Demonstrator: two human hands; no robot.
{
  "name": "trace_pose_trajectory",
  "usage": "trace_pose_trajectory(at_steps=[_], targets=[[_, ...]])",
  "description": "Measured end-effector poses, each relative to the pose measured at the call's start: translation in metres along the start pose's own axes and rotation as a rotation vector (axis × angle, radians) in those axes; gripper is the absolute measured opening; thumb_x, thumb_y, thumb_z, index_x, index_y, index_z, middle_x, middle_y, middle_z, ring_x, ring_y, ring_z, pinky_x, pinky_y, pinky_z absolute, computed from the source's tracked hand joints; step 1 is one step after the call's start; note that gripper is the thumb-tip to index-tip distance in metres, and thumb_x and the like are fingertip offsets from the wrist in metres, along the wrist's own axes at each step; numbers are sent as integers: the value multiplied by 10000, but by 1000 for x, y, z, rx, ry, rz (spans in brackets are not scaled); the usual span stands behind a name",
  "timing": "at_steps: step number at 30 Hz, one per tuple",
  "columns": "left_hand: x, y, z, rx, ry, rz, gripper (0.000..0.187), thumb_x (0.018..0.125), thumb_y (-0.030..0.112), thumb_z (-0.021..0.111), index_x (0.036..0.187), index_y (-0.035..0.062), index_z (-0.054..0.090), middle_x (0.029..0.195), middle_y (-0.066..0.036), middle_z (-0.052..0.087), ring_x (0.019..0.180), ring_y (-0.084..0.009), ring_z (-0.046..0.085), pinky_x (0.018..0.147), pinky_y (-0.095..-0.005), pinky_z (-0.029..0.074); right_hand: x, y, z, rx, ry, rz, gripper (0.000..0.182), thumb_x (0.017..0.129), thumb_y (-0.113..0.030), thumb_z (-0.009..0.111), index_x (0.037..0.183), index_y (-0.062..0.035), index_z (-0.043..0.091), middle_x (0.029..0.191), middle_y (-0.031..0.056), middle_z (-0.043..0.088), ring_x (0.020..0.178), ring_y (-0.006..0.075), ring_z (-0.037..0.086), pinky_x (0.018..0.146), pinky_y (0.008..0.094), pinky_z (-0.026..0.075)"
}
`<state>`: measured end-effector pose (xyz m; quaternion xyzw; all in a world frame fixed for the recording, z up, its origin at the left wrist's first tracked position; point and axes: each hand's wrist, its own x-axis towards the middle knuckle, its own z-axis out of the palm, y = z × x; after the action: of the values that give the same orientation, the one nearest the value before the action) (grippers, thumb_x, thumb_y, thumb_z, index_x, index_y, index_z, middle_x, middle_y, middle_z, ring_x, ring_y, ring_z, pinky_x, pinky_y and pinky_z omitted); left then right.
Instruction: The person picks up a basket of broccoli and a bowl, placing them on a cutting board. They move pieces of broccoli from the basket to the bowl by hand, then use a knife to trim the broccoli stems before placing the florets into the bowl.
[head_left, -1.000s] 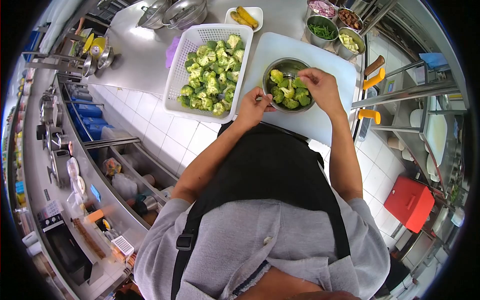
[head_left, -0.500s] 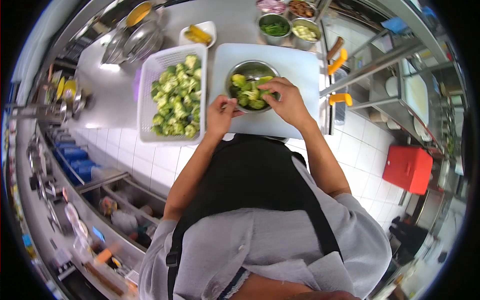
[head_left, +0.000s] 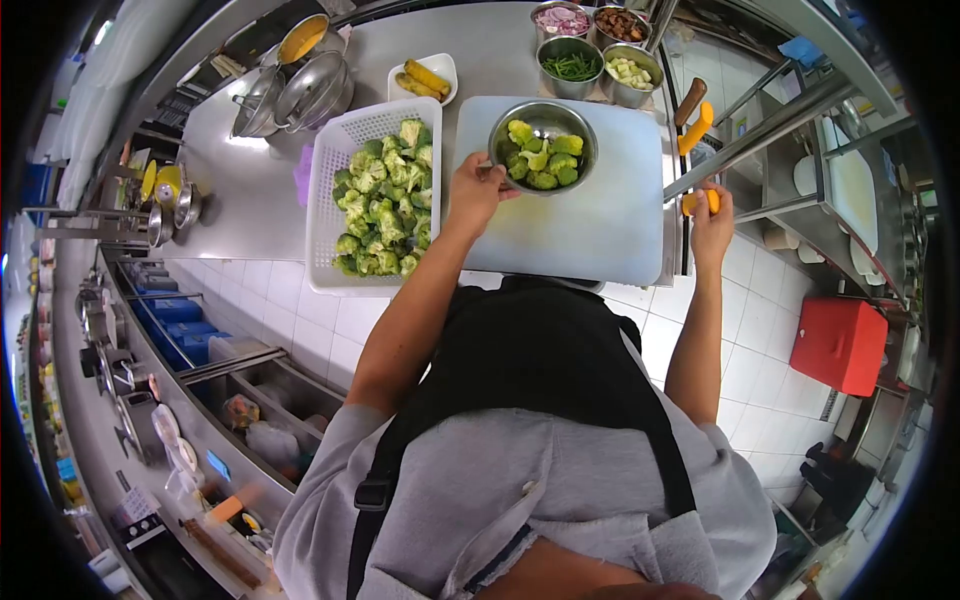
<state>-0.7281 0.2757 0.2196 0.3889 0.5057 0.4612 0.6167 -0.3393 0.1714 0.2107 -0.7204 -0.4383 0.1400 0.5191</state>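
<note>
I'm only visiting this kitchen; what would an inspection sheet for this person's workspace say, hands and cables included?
Surface: pale cutting board on a steel counter.
Job's things: broccoli in a white basket and in a metal bowl.
Clutter: white dish; four metal containers of cut ingredients.
Hands: left hand holds the bowl's edge; right hand grasps an orange handle.
Cables: nothing seen near the board.
Surroundings: tiled floor, red box.
</note>
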Motion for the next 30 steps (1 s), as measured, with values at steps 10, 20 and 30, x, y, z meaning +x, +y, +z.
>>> trace_pose_trajectory(at_steps=[10,20,30], targets=[[11,39,39,1126,113,773,245,880,264,824,968,44,760,875,-126,708,846,-297,694,730,-420,551,-30,-176,-160,10,209,-298,146,1068,-112,662,1196,-53,698,1099,70,760,682,10,484,593,167,386],[38,37,53,1220,49,541,301,904,304,818,1081,72,747,868,-93,746,898,-256,715,848,-457,509,-56,-167,-161,200,219,-217,190,1068,-95,644,1233,-6,614,1247,209,713,811,129,696,768,273,601],[-54,41,56,-46,-545,12,289,999,-32,673,1286,-7,653,1125,-86,713,996,-188,740,846,-301,594,-144,-98,-105,14,-415,555,608,896,92,578,1472,-100,541,1012,92,668,688,108,630,585,256,535]])
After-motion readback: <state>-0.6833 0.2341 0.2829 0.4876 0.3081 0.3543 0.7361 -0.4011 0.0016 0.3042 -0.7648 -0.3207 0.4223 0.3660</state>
